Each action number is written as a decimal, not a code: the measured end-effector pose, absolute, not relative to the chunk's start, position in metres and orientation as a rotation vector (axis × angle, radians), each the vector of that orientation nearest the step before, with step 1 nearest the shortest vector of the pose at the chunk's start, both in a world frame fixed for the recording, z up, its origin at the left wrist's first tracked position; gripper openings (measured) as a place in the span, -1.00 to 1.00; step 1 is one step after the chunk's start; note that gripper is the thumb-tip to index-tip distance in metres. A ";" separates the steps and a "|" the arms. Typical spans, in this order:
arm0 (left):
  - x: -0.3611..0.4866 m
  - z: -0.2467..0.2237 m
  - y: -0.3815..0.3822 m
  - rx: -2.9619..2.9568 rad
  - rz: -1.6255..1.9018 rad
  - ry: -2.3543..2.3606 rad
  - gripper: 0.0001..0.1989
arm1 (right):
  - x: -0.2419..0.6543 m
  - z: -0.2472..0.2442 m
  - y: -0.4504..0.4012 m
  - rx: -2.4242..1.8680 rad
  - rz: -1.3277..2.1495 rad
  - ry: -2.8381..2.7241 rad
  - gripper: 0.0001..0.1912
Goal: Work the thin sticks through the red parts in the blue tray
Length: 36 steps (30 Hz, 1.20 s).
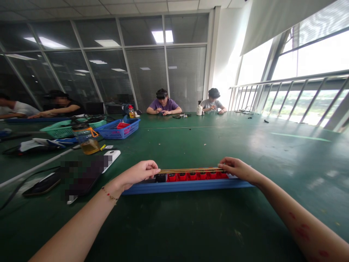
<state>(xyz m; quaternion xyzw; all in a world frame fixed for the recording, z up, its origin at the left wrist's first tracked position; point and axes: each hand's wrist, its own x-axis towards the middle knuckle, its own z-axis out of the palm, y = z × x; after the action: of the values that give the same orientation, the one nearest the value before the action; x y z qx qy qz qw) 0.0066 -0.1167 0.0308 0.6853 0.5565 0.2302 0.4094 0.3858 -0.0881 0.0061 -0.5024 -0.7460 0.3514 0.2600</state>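
A long, low blue tray (188, 187) lies crosswise on the green table before me. In it sits a row of several red box-like parts (192, 176), with a black part (161, 178) at the left end. Thin, long yellowish strips (188, 170) run level above the row, between my two hands. My left hand (143, 170) pinches the strips' left end between thumb and fingers. At the other end, my right hand (231, 167) pinches them near the tray's right side. What exactly the strips are is too small to tell.
To the left lie a dark phone-like slab (87, 178), a second dark device (42, 183) and a bottle of amber liquid (88, 140). Beyond stand a blue basket (118, 129) and a green basket (60, 129). Several people sit around the table; a white bottle (199, 110) stands far back.
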 end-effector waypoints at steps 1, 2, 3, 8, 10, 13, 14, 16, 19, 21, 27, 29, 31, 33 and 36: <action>0.006 0.031 -0.117 1.711 0.582 1.396 -0.59 | 0.386 0.006 -0.088 -1.362 0.971 -2.006 -0.55; 0.006 0.031 -0.117 1.702 0.577 1.393 -0.59 | 0.386 0.006 -0.087 -1.364 0.985 -1.995 -0.55; 0.005 0.031 -0.116 1.697 0.565 1.392 -0.59 | 0.386 0.005 -0.087 -1.367 0.993 -1.987 -0.55; 0.002 0.030 -0.113 1.751 0.554 1.421 -0.57 | 0.386 0.006 -0.088 -1.353 1.035 -1.982 -0.55; 0.003 0.029 -0.112 1.828 0.595 1.440 -0.58 | 0.386 0.007 -0.089 -1.331 1.049 -1.984 -0.56; 0.004 0.030 -0.112 1.934 0.616 1.440 -0.60 | 0.386 0.008 -0.090 -1.319 1.074 -1.977 -0.58; 0.005 0.031 -0.112 1.963 0.611 1.437 -0.61 | 0.386 0.008 -0.091 -1.317 1.074 -1.972 -0.58; 0.005 0.033 -0.113 2.039 0.606 1.445 -0.63 | 0.386 0.009 -0.091 -1.309 1.061 -1.972 -0.58; 0.005 0.038 -0.115 2.264 0.627 1.499 -0.70 | 0.386 0.009 -0.092 -1.304 1.030 -1.989 -0.58; 0.006 0.040 -0.116 2.501 0.662 1.533 -0.76 | 0.386 0.008 -0.092 -1.315 1.012 -2.004 -0.58; 0.005 0.052 -0.121 3.096 0.806 1.486 -0.79 | 0.389 0.006 -0.090 -1.329 0.949 -2.060 -0.56; -0.001 0.059 -0.121 3.141 0.952 1.554 -0.78 | 0.393 0.007 -0.089 -1.327 0.933 -2.076 -0.54; -0.010 0.064 -0.119 3.119 1.077 1.659 -0.77 | 0.399 0.008 -0.088 -1.337 0.911 -2.088 -0.53; -0.019 0.065 -0.111 3.042 1.135 1.762 -0.75 | 0.406 0.010 -0.088 -1.358 0.886 -2.107 -0.55; -0.026 0.057 -0.092 2.894 1.018 1.801 -0.72 | 0.412 0.014 -0.089 -1.345 0.891 -2.170 -0.59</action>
<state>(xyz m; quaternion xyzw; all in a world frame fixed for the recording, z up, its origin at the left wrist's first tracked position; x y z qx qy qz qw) -0.0264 -0.0925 0.0565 0.7960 0.4954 0.2799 -0.2063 0.4121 -0.0886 0.0138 -0.4856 -0.7833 0.3216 0.2172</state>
